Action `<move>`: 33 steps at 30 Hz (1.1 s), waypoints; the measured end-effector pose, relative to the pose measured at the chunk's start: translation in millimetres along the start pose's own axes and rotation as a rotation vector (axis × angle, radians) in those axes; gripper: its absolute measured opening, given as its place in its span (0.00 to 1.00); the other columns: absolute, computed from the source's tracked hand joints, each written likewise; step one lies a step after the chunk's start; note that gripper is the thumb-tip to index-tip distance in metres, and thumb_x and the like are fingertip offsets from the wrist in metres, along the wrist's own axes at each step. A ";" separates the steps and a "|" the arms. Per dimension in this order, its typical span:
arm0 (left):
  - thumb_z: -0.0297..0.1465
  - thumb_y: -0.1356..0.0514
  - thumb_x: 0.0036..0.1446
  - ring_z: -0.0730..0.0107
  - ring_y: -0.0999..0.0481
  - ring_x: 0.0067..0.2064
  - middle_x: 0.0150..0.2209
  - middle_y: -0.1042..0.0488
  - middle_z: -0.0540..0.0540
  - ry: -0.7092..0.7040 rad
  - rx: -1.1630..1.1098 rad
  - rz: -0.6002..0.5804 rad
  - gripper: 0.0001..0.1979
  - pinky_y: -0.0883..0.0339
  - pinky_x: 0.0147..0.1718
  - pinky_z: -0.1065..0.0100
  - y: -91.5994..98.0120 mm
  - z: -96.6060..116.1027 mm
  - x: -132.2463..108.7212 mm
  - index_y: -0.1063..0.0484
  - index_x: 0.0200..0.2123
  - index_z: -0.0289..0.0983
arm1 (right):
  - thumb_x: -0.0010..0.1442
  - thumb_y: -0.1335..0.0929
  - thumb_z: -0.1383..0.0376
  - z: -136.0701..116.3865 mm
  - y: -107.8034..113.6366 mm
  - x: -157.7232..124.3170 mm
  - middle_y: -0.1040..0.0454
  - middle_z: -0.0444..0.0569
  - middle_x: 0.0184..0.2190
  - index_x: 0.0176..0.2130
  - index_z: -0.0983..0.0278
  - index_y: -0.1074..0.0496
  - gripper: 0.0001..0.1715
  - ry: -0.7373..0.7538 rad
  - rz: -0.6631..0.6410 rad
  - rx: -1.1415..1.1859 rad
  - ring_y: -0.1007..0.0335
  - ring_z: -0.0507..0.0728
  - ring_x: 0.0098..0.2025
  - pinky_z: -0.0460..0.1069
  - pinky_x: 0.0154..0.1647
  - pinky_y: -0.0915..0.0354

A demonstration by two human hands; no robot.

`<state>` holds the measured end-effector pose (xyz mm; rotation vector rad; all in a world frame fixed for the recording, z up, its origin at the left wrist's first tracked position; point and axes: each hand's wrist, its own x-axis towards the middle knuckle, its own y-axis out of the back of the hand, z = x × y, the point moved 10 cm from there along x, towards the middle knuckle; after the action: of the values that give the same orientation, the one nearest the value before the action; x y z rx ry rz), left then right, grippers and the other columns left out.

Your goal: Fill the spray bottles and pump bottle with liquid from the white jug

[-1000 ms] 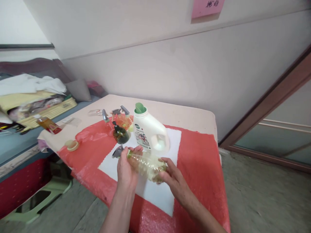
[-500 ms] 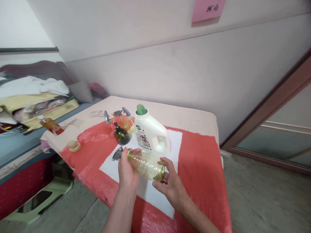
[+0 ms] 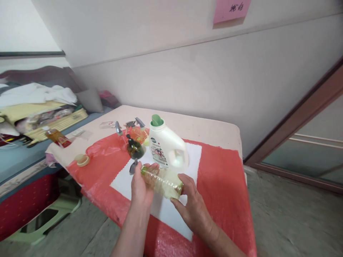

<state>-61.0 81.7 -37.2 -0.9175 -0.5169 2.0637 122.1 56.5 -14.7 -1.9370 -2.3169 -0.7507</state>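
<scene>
A clear yellow-green spray bottle lies tilted between my two hands, above a white cloth. My left hand is closed round its neck end, beside the grey trigger head. At the base end, the fingers and thumb of my right hand grip the bottle from both sides. Just beyond it stands a cream detergent jug with a green spout in its mouth. A dark green pump bottle is left of the jug.
Several spray bottles with grey triggers stand behind the pump bottle. A round lid and an amber bottle lie toward the left table edge. Red sheeting covers much of the table. A white wall rises behind.
The spray bottle has rolled about its length, and its trigger head has turned and shifted slightly right. My right hand has moved a little with the base, staying on it.
</scene>
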 end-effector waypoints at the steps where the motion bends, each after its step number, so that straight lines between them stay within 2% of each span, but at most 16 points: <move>1: 0.38 0.40 0.57 0.58 0.21 0.40 0.34 0.22 0.38 -0.009 0.012 -0.016 0.12 0.27 0.41 0.60 -1.5 1.1 -0.3 0.32 0.30 0.35 | 0.53 0.31 0.67 2.2 0.3 0.4 0.35 0.54 0.54 0.60 0.53 0.44 0.37 -0.032 -0.002 0.022 0.29 0.55 0.37 0.56 0.41 0.29; 3: 0.38 0.39 0.56 0.57 0.21 0.40 0.33 0.22 0.39 -0.032 0.026 -0.031 0.11 0.27 0.41 0.60 -2.9 4.1 -0.7 0.32 0.30 0.35 | 0.49 0.28 0.64 11.5 -5.1 0.6 0.30 0.51 0.47 0.57 0.57 0.42 0.38 -0.157 -0.048 0.145 0.28 0.55 0.35 0.54 0.38 0.29; 5: 0.37 0.37 0.54 0.58 0.21 0.39 0.33 0.23 0.40 -0.035 0.026 -0.043 0.11 0.27 0.42 0.59 -3.8 4.5 -0.5 0.32 0.29 0.35 | 0.48 0.26 0.55 23.4 -20.1 -2.4 0.27 0.49 0.36 0.50 0.62 0.37 0.33 -0.332 -0.148 0.335 0.27 0.56 0.31 0.52 0.32 0.30; 7: 0.37 0.37 0.53 0.59 0.21 0.38 0.31 0.23 0.41 -0.030 0.016 -0.064 0.11 0.27 0.42 0.59 -5.5 2.9 0.0 0.33 0.29 0.35 | 0.53 0.32 0.42 33.9 -35.4 -8.5 0.27 0.48 0.28 0.42 0.65 0.34 0.31 -0.504 -0.232 0.514 0.28 0.56 0.24 0.50 0.24 0.33; 9: 0.37 0.37 0.53 0.60 0.21 0.36 0.29 0.24 0.42 -0.051 0.007 -0.074 0.12 0.27 0.41 0.59 -6.3 2.8 0.5 0.34 0.28 0.36 | 0.56 0.41 0.35 40.7 -42.9 -12.8 0.27 0.51 0.26 0.37 0.67 0.33 0.38 -0.603 -0.266 0.596 0.30 0.55 0.19 0.48 0.18 0.38; 11: 0.37 0.37 0.53 0.60 0.21 0.35 0.28 0.25 0.43 -0.088 -0.001 -0.056 0.12 0.27 0.41 0.59 -4.3 4.3 0.9 0.34 0.27 0.36 | 0.57 0.45 0.34 41.2 -42.0 -12.4 0.27 0.53 0.28 0.37 0.68 0.32 0.42 -0.597 -0.273 0.572 0.30 0.55 0.20 0.48 0.19 0.39; 13: 0.36 0.37 0.53 0.61 0.21 0.34 0.26 0.26 0.44 -0.110 -0.003 -0.022 0.12 0.27 0.40 0.60 -0.7 5.6 1.5 0.34 0.28 0.35 | 0.59 0.44 0.36 34.1 -34.0 -8.1 0.26 0.54 0.34 0.44 0.67 0.31 0.40 -0.509 -0.241 0.495 0.27 0.56 0.26 0.50 0.23 0.35; 15: 0.36 0.37 0.53 0.63 0.22 0.32 0.26 0.26 0.45 -0.125 -0.002 0.015 0.12 0.27 0.39 0.61 3.1 7.5 1.7 0.34 0.28 0.35 | 0.58 0.37 0.42 22.9 -22.5 -3.8 0.29 0.56 0.45 0.54 0.63 0.36 0.36 -0.410 -0.167 0.416 0.27 0.57 0.36 0.52 0.31 0.31; 18: 0.36 0.37 0.54 0.64 0.22 0.32 0.28 0.25 0.44 -0.115 0.001 0.026 0.11 0.27 0.38 0.63 3.5 8.3 1.3 0.34 0.29 0.36 | 0.49 0.27 0.56 4.7 -8.5 0.1 0.37 0.53 0.57 0.61 0.55 0.44 0.45 -0.268 -0.065 0.251 0.31 0.59 0.48 0.55 0.46 0.32; 20: 0.37 0.37 0.54 0.62 0.22 0.34 0.30 0.24 0.42 -0.065 0.011 -0.012 0.11 0.27 0.39 0.63 -1.5 3.3 0.5 0.34 0.29 0.36 | 0.45 0.25 0.59 5.0 -8.3 -0.3 0.33 0.52 0.52 0.60 0.56 0.43 0.46 -0.276 -0.055 0.208 0.30 0.58 0.44 0.55 0.46 0.32; 21: 0.37 0.37 0.54 0.62 0.21 0.35 0.31 0.24 0.41 -0.035 0.018 -0.035 0.11 0.27 0.39 0.62 -4.5 -0.1 -0.2 0.34 0.29 0.36 | 0.47 0.26 0.55 11.2 -12.0 -1.8 0.29 0.51 0.46 0.60 0.57 0.42 0.44 -0.333 -0.075 0.252 0.29 0.57 0.39 0.54 0.42 0.32; 24: 0.37 0.37 0.54 0.60 0.21 0.37 0.32 0.24 0.41 0.004 0.033 -0.082 0.12 0.27 0.40 0.62 -10.4 -6.8 -1.7 0.34 0.29 0.36 | 0.56 0.40 0.37 37.1 -35.0 -14.2 0.27 0.48 0.28 0.57 0.65 0.41 0.43 -0.627 -0.203 0.542 0.30 0.56 0.23 0.52 0.26 0.36; 26: 0.37 0.36 0.54 0.59 0.21 0.38 0.32 0.24 0.41 -0.010 0.033 -0.076 0.12 0.27 0.41 0.61 -9.2 -6.8 -0.9 0.34 0.29 0.36 | 0.58 0.48 0.33 44.1 -40.6 -18.6 0.27 0.51 0.26 0.54 0.67 0.39 0.47 -0.720 -0.235 0.624 0.29 0.58 0.23 0.51 0.24 0.38; 28: 0.37 0.37 0.53 0.59 0.21 0.38 0.31 0.24 0.41 -0.047 0.033 -0.035 0.12 0.27 0.40 0.61 -3.7 -3.2 0.9 0.34 0.29 0.36 | 0.57 0.45 0.33 41.5 -32.6 -13.2 0.25 0.57 0.37 0.54 0.66 0.38 0.46 -0.662 -0.190 0.569 0.25 0.60 0.34 0.52 0.28 0.34; 31: 0.37 0.37 0.54 0.59 0.21 0.38 0.31 0.24 0.41 -0.109 0.037 0.038 0.11 0.27 0.39 0.61 5.8 4.9 2.6 0.33 0.30 0.35 | 0.49 0.30 0.40 26.3 -14.4 -1.5 0.35 0.57 0.58 0.58 0.59 0.40 0.46 -0.479 -0.082 0.436 0.32 0.62 0.51 0.54 0.41 0.32; 33: 0.37 0.38 0.55 0.59 0.21 0.38 0.32 0.23 0.40 -0.119 0.041 0.045 0.11 0.27 0.39 0.61 6.7 7.2 2.6 0.33 0.30 0.35 | 0.41 0.24 0.47 21.3 -7.1 1.5 0.37 0.56 0.58 0.59 0.57 0.43 0.52 -0.428 -0.027 0.395 0.32 0.62 0.50 0.54 0.44 0.33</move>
<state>-70.9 79.5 -37.8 -0.7928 -0.5186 2.1708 121.1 65.1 -35.4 -2.0245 -2.4624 0.1433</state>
